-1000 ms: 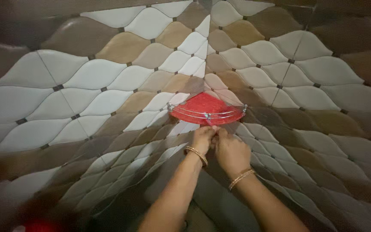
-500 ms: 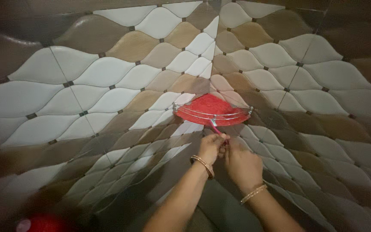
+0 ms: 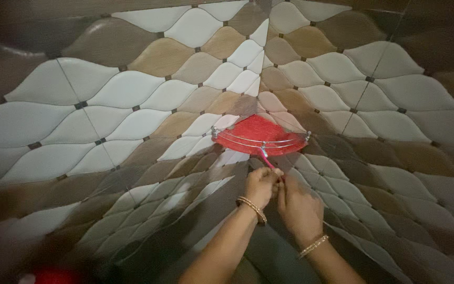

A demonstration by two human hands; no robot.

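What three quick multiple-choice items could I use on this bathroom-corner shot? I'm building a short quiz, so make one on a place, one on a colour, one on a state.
1. Where is the shelf fixed?
A. In the corner where two tiled walls meet
B. On the floor
C. On a door

2. What colour is the shelf's surface?
A. Blue
B. Red
C. Green

3. What are the hands doing?
A. Resting flat on the tiles, far apart
B. Both lifting the shelf off the wall
C. Held close together just below the shelf, on a thin pink strip

Answers:
1 A, since the shelf sits where the tiled walls converge.
2 B, as the surface behind the metal rail is red.
3 C, because the left hand and right hand meet at the pink strip that runs down from the rail.
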